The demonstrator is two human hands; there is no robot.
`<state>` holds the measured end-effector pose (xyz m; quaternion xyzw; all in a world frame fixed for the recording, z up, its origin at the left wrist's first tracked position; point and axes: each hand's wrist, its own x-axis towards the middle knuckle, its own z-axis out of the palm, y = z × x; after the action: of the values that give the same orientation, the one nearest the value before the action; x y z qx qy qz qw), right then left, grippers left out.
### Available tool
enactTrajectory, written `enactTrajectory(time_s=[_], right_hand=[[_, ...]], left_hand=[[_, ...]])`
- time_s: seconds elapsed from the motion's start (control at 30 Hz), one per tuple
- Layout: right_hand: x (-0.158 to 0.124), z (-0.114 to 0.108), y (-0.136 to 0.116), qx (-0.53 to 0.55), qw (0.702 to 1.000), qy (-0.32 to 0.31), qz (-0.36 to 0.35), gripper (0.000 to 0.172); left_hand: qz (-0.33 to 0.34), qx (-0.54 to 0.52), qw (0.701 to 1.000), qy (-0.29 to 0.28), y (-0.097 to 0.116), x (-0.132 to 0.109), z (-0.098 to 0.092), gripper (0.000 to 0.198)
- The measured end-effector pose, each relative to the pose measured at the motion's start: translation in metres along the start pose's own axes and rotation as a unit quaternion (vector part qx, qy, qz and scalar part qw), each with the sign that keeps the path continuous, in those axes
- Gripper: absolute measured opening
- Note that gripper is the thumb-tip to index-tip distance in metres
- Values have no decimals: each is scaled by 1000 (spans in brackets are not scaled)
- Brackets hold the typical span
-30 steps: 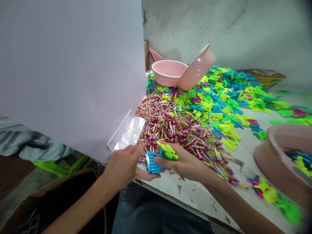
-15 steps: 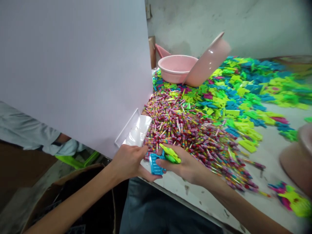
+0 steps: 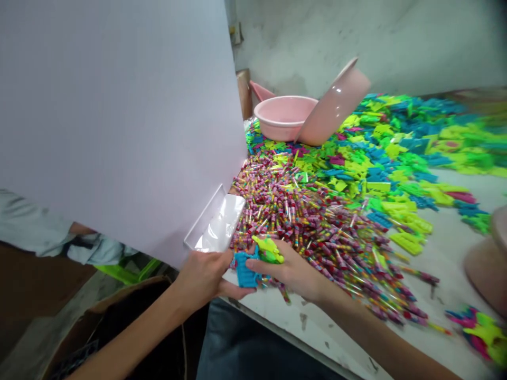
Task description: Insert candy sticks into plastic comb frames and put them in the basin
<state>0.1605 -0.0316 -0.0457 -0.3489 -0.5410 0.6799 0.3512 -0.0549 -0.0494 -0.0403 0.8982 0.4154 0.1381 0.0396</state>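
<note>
My left hand (image 3: 204, 277) pinches the near end of a clear plastic bag (image 3: 219, 227) lying at the table's left edge; its thumb touches a blue comb-like toy piece (image 3: 244, 269). My right hand (image 3: 295, 269) is closed on a yellow-green toy piece (image 3: 268, 249) together with that blue piece. Both hands sit at the near edge of a big heap of small multicoloured candy sticks (image 3: 312, 216).
A large white board (image 3: 119, 116) fills the left. Two pink basins (image 3: 285, 116), one tipped on edge, stand at the back amid piles of blue, green, yellow and pink plastic pieces (image 3: 396, 158). Another pink basin (image 3: 489, 258) is at right. Someone's grey sleeve (image 3: 47, 237) shows lower left.
The view swung a little. My hands stayed together at the table edge with the same pieces; the blue piece now points more downward and my right hand has drawn slightly nearer.
</note>
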Motion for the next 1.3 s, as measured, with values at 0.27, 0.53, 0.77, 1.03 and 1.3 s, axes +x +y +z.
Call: enactTrajectory(time_s=[0.27, 0.53, 0.77, 1.03, 1.3], right_hand=[[3, -5, -1, 141, 987, 70, -19, 51], [20, -109, -11, -139, 928, 338, -78, 40], [39, -246, -38, -419, 775, 466, 86, 39], [69, -258, -5, -477, 727, 478, 124, 35], [45, -233, -24, -340, 793, 503, -43, 37]], left_hand=[[-128, -158, 979, 12, 17, 32, 22, 34], [-90, -62, 989, 101, 23, 97, 60, 29], [-97, 88, 990, 50, -22, 133, 117, 31], [-147, 87, 985, 17, -11, 142, 109, 33], [-209, 34, 977, 2, -3, 167, 109, 46]])
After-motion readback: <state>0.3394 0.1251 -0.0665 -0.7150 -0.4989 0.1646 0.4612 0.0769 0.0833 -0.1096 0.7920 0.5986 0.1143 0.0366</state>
